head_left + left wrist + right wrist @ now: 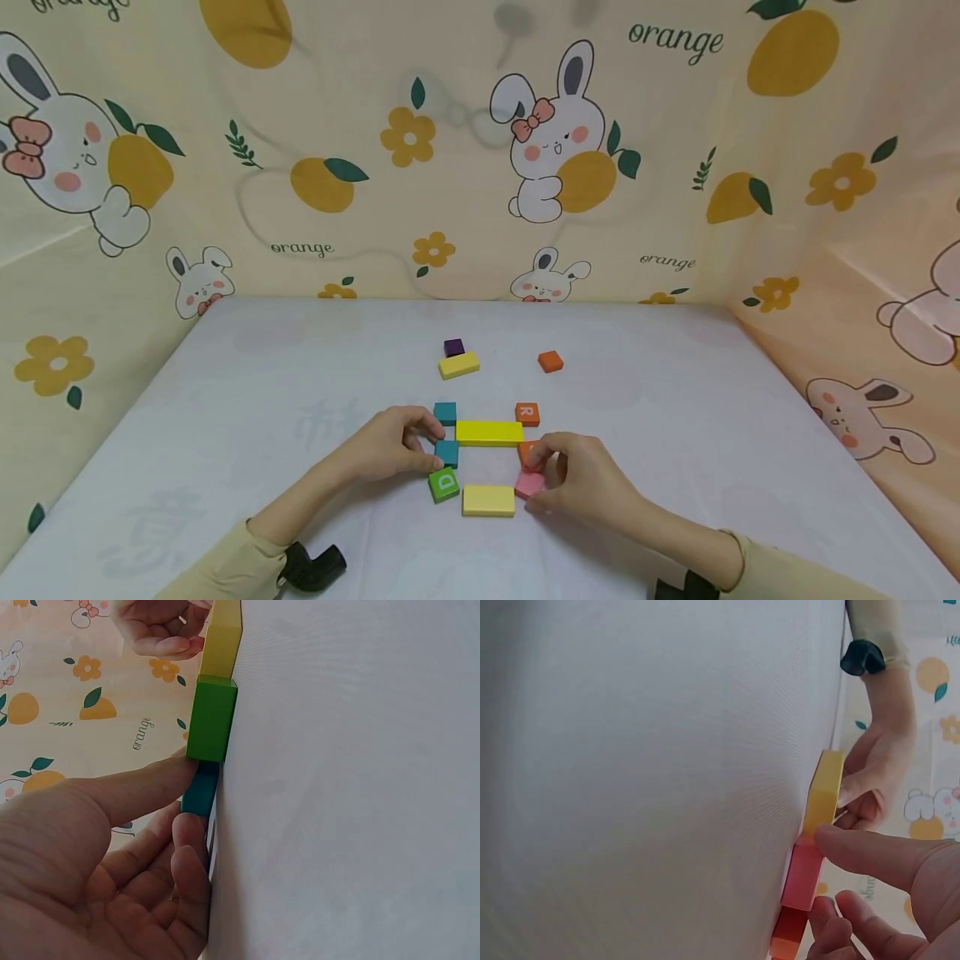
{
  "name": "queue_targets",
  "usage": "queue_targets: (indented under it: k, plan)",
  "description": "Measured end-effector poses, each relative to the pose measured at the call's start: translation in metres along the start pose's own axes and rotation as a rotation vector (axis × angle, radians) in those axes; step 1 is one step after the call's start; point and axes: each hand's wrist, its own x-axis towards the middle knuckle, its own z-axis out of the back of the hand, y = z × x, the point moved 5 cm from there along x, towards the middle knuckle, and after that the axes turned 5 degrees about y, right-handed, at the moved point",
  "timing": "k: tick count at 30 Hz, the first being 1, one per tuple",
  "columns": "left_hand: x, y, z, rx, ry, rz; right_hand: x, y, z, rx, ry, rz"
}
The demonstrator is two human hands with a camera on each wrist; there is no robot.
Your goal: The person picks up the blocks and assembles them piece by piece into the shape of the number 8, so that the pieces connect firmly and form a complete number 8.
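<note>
Head view puts the pink block (529,486) just left of the right hand (588,482), the nearer hand, its thumb and fingers in a narrow pinch there; seen from above, the block shows no clear long axis. On its left, the near yellow block (488,502) blocks that side, long axis parallel to the far edge of the table (637,383); whether they touch is unclear. An orange block (789,935) adjoins the pink one toward the far edge. Opposite, the left hand (393,442) pinches the lower teal block (447,454), with the green block (444,485) just beside it. Nearer the far edge lie a purple block (453,347), a tilted yellow block (459,366) and a lone orange block (551,362).
</note>
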Motion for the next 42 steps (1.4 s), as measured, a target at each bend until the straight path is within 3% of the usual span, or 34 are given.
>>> queue_targets:
  k: [24,30,34,42]
  plan:
    - [-0.001,0.000,-0.001,0.003,-0.005,0.006,0.000,0.003,0.000,0.023,0.000,-0.010]
    - [-0.001,0.000,0.000,0.005,-0.012,0.004,0.002,0.010,-0.009,0.131,0.071,0.059]
    - [-0.001,0.000,0.000,0.000,-0.012,0.009,0.004,0.014,-0.018,0.114,0.126,0.081]
    - [0.000,-0.001,-0.001,-0.001,-0.016,0.014,0.008,0.015,-0.022,0.062,0.149,0.092]
